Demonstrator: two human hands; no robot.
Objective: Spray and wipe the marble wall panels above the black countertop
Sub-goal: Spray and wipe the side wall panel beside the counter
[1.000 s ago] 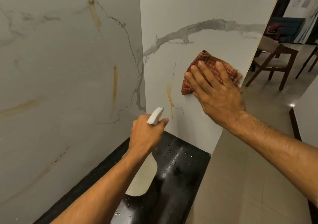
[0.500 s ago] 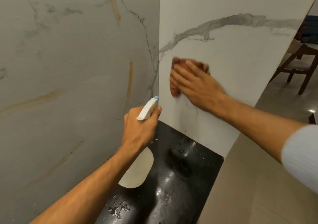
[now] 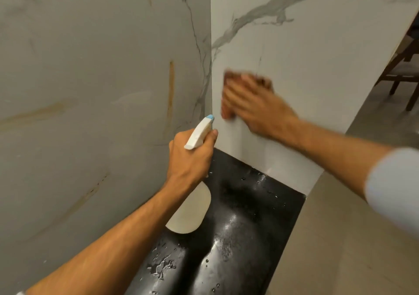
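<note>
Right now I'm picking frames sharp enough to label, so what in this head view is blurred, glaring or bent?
Head view: the right hand and the cloth under it are smeared by motion; the left hand and spray bottle stay fairly sharp. Head view: glare streaks the wet black countertop. Head view: the wide lens leans the marble panel edges.
</note>
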